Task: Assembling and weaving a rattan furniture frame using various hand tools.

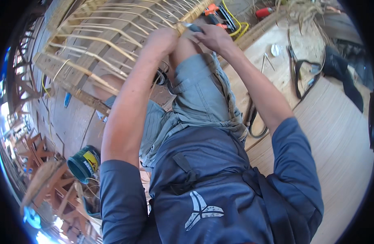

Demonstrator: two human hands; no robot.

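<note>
Across my lap and beyond my knees lies a rattan frame [109,29], a row of slender curved canes fixed between wrapped rails. My left hand [162,40] is closed at its near right corner, over the wrapped joint, with its fingertips mostly hidden. Just right of that joint, my right hand [215,37] grips a small tool with a dark handle [194,27]. The tool's front end meets or nearly meets the wrapped corner; its exact kind cannot be made out.
A plywood board [309,44] at my right bears a black strap [303,79] and thin metal tools. Beyond my right hand are an orange-and-black tool [213,10], a yellow hose [244,29] and a red-handled item [263,12]. A green bucket [83,164] stands on the left.
</note>
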